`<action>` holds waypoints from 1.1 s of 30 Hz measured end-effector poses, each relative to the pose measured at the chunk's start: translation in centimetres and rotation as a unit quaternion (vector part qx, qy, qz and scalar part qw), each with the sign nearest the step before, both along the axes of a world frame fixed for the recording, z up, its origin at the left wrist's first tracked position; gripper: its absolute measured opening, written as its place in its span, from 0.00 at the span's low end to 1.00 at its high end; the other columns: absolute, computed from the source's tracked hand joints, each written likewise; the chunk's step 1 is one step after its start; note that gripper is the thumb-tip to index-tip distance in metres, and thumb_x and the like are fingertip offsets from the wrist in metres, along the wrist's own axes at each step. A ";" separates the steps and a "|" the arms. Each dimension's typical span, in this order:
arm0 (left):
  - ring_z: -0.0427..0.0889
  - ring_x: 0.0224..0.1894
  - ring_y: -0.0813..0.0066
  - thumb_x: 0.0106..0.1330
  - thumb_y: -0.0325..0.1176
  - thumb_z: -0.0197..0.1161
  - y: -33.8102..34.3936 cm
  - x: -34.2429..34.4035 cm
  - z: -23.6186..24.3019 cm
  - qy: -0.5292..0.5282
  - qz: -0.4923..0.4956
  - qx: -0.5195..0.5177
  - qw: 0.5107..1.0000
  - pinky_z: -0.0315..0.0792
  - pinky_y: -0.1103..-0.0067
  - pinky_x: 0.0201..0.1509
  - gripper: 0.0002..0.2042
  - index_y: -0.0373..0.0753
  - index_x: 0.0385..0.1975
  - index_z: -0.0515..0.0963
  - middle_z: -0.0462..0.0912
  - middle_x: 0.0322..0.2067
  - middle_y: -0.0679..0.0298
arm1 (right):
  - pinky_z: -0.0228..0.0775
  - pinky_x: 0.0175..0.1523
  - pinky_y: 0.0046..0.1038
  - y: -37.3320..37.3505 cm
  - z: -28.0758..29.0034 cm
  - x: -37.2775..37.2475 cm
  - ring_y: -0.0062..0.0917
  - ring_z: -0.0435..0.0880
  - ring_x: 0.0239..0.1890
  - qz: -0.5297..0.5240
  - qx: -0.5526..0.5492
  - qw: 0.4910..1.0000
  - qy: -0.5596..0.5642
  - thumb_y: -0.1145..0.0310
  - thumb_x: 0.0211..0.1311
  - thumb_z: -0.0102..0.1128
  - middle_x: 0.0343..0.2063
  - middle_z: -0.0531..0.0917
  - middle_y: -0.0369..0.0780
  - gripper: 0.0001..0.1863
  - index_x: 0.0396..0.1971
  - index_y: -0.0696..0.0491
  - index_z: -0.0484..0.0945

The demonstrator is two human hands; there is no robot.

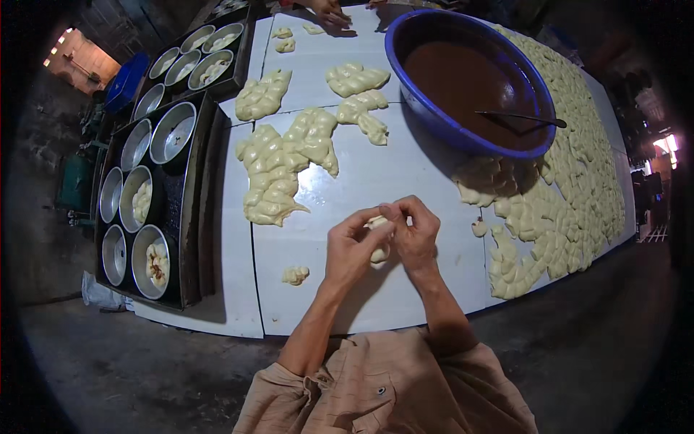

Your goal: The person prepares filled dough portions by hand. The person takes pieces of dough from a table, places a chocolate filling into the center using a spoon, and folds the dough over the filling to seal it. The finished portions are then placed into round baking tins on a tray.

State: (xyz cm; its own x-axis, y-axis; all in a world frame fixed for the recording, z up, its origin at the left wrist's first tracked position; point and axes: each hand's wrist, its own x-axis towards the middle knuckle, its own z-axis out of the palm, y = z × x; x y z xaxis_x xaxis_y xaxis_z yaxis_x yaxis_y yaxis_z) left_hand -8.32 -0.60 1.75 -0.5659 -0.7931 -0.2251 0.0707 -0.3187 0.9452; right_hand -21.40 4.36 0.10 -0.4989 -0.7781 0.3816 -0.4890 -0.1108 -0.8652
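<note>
Between my two hands, over the near part of the white table (448, 267), is a small piece of pale dough (380, 253). My left hand (354, 249) curls round its left side, the thumb across the top. From the right, my right hand (413, 235) closes on it with bent fingers, and the fingertips of both hands meet at the far side. Part of the piece is hidden by my fingers. A little lump of dough (295, 275) lies on the table left of my left wrist. Beyond my hands are larger flat dough pieces (271, 177) with dimpled tops.
A blue basin (405, 79) of brown liquid, a dark-handled utensil (520, 117) resting in it, stands at the far right. A wide dough sheet (571, 195) covers the table's right side. Black trays (194, 217) with round metal tins (173, 134), some holding dough, line the left. Another person's hand (329, 11) shows at the far edge.
</note>
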 end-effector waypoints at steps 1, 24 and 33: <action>0.83 0.39 0.79 0.66 0.29 0.66 -0.1 0.1 -0.3 0.018 0.042 0.028 0.999 0.77 0.81 0.44 0.12 0.31 0.47 0.81 0.84 0.39 0.63 | 0.75 0.35 0.27 0.0 0.1 0.0 0.25 0.79 0.27 0.026 0.050 0.998 -0.031 0.73 0.63 0.64 0.30 0.82 0.38 0.07 0.38 0.58 0.78; 0.83 0.34 0.74 0.66 0.31 0.63 0.1 2.8 -1.0 -0.343 -0.100 -0.158 0.921 0.76 0.79 0.38 0.25 0.31 0.62 0.69 0.86 0.37 0.55 | 0.75 0.37 0.25 14.0 0.5 -3.9 0.26 0.84 0.32 -0.174 0.148 0.972 -0.060 0.72 0.65 0.62 0.35 0.85 0.42 0.09 0.43 0.57 0.82; 0.82 0.30 0.75 0.64 0.27 0.67 4.9 -6.5 2.0 -0.204 -0.259 -0.350 0.877 0.73 0.81 0.28 0.14 0.36 0.49 0.79 0.84 0.41 0.58 | 0.72 0.35 0.22 30.4 -3.5 -5.8 0.15 0.78 0.29 -0.530 0.139 0.834 -0.065 0.69 0.67 0.61 0.27 0.84 0.36 0.08 0.39 0.59 0.82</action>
State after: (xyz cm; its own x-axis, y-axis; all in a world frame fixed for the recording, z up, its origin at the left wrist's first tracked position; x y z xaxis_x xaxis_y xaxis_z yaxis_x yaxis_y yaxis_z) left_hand -14.78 4.31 3.78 -0.8771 -0.4774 -0.0534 -0.3017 0.4610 0.8345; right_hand -27.21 34.78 -3.42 -0.9859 0.0774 0.1485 -0.0840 0.5386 -0.8383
